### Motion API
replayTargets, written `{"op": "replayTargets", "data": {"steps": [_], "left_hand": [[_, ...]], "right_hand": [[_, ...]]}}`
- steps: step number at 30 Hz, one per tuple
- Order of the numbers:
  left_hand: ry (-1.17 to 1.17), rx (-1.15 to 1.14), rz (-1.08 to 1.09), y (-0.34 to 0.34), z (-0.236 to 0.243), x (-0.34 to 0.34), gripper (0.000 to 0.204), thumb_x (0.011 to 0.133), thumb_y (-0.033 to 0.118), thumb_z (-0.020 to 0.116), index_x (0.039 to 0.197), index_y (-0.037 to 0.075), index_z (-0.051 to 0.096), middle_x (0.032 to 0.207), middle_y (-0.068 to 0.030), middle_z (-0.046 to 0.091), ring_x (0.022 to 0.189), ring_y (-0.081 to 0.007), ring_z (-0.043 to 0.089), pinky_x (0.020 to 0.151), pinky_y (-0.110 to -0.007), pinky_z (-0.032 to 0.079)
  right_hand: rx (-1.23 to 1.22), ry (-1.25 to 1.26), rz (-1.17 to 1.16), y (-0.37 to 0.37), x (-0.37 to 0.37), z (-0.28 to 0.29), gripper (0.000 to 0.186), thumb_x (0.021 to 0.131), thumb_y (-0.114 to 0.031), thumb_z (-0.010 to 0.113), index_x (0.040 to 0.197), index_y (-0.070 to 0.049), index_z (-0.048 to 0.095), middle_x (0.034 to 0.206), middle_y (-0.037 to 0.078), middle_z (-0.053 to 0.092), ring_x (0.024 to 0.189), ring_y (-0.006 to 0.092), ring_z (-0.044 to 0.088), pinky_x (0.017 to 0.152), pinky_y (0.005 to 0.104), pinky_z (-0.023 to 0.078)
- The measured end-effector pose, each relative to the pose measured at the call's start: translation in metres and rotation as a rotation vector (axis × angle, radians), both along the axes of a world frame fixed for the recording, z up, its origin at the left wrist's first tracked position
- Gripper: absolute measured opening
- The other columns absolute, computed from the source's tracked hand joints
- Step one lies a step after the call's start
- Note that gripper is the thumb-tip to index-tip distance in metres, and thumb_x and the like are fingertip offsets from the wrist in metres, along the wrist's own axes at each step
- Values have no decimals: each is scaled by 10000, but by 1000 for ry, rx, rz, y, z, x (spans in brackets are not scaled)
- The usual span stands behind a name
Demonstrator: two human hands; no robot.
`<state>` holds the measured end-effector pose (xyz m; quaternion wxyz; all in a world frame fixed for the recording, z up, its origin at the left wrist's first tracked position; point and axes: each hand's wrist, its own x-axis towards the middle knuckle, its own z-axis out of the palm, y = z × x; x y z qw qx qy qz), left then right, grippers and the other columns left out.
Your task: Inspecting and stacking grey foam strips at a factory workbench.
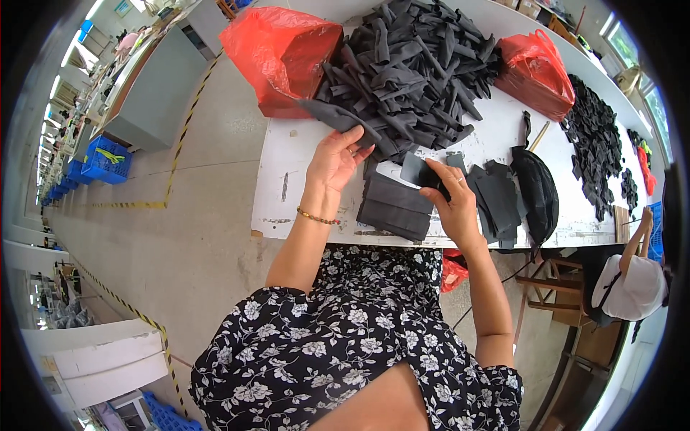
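Observation:
My left hand (333, 162) is closed on a dark grey fabric strip (332, 115), pinched between thumb and fingers at the near edge of a big heap of similar folded strips (413, 68). My right hand (456, 200) has its fingers bent around a small dark grey fabric piece (415, 171). That piece is above a neat stack of dark fabric pieces (394, 207) at the table's front edge. Just right of this hand lies a second, fanned stack of flat dark pieces (496, 205).
A red plastic bag (277, 61) gapes at the heap's left; another red bag (535, 72) is at its right. A black pouch (537, 194) lies on the white table (277, 208). Farther right are small dark pieces (593, 140) and a seated person (632, 287).

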<state>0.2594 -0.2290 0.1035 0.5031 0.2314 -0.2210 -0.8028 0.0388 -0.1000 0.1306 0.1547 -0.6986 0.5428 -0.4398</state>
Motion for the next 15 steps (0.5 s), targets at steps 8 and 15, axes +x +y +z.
{"op": "replayTargets", "data": {"steps": [8,15], "left_hand": [[38,-38,48,-8,-6,-8,213,832,-24,685,1037,8,635,959,-130,688,992,-278,663,867,-361,589],[-44,-46,36,4,-5,-24,234,869,32,669,1096,37,613,994,-117,677,961,-233,665,841,-358,584]], "right_hand": [[-68,-3,-18,-4,11,7,394,738,-48,751,1124,-58,674,1051,95,573,954,272,543,846,363,452],[-120,-19,-41,-24,43,15,373,735,-81,760,1099,-51,682,1027,114,556,937,276,537,812,376,448]]}}
